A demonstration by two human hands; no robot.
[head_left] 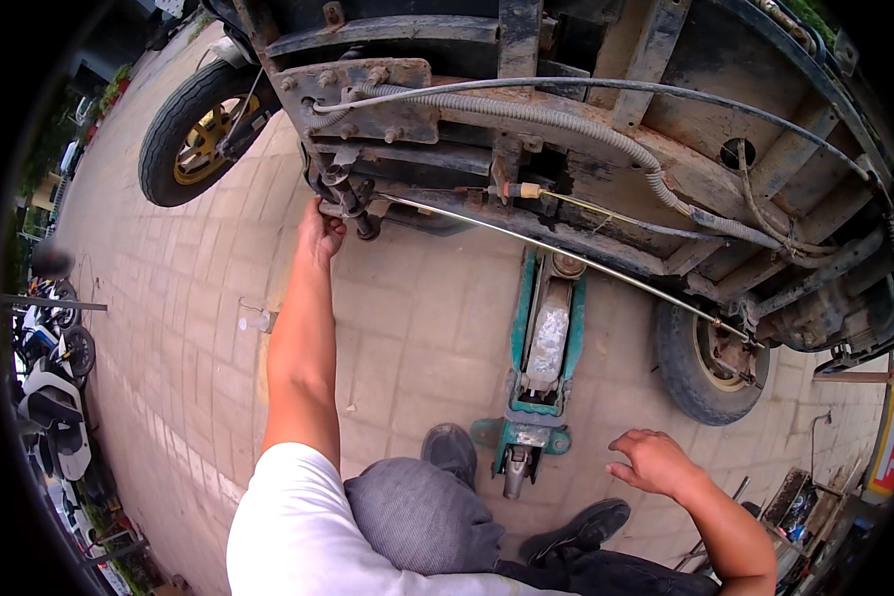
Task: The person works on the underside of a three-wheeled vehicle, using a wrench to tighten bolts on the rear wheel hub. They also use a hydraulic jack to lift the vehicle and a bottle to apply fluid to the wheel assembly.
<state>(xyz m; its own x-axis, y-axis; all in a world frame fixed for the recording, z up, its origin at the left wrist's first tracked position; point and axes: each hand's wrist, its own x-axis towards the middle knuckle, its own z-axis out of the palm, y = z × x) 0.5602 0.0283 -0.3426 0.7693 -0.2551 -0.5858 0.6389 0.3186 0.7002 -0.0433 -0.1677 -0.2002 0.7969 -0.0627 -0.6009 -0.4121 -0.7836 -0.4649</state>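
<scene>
The floor (407, 298) was outdoors, made of pale paving blocks in rows, and it spread below the fingers of both hands. The left hand (318, 238) reached up, and its fingers were bent against a dark metal joint (356, 201) under the vehicle frame (566, 129); I cannot tell whether they gripped it firmly. From just beside these fingers, a long thin rod (526, 239) ran to the right wheel (710, 372). The right hand (656, 462) was in the air with its fingers loosely apart, holding nothing. To the left of these fingers, a green floor jack (546, 348) stood on the paving. Beyond the left fingers was a yellow-rimmed wheel (204, 139), and well apart to their left, scooters (58, 417) were parked.
</scene>
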